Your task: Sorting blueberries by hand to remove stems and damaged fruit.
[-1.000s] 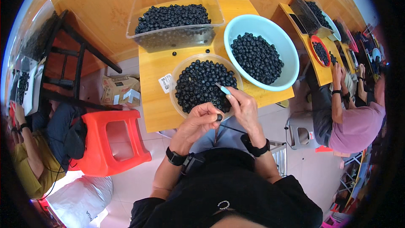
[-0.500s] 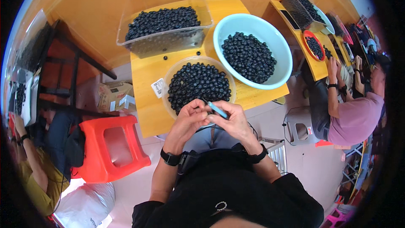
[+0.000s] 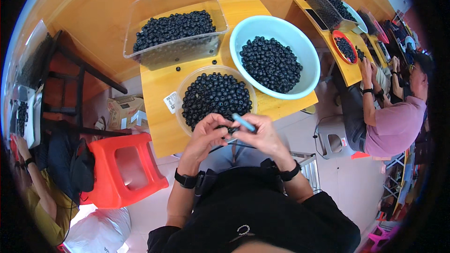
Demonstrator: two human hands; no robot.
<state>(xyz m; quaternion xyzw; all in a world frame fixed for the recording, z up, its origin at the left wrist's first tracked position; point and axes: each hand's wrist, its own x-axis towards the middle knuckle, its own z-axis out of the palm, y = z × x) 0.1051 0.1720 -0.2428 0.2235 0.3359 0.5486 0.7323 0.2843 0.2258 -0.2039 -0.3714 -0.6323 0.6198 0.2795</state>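
Note:
Both hands meet over the near edge of a shallow round clear tub (image 3: 178, 112). The tub is heaped with small round black pieces (image 3: 216, 94), several showing a pale ring or hole. My right hand (image 3: 262, 136) is closed round a tool with a light blue handle (image 3: 243, 122); its working end is hidden by the fingers. My left hand (image 3: 206, 136) is closed, thumb and fingertips pinched beside the right fingertips. A small black piece seems to sit between the fingertips, mostly hidden.
Behind the tub stand a clear rectangular bin (image 3: 176, 58) and a light blue basin (image 3: 311, 65), both holding black pieces. They share a yellow table (image 3: 161, 133). A red stool (image 3: 154, 159) is at left. Other people sit at both sides, one in a pink shirt (image 3: 393, 131).
The view has shifted slightly, so the table's things sit a little further left. My hands stay together, and the blue handle has tilted slightly and looks blurred.

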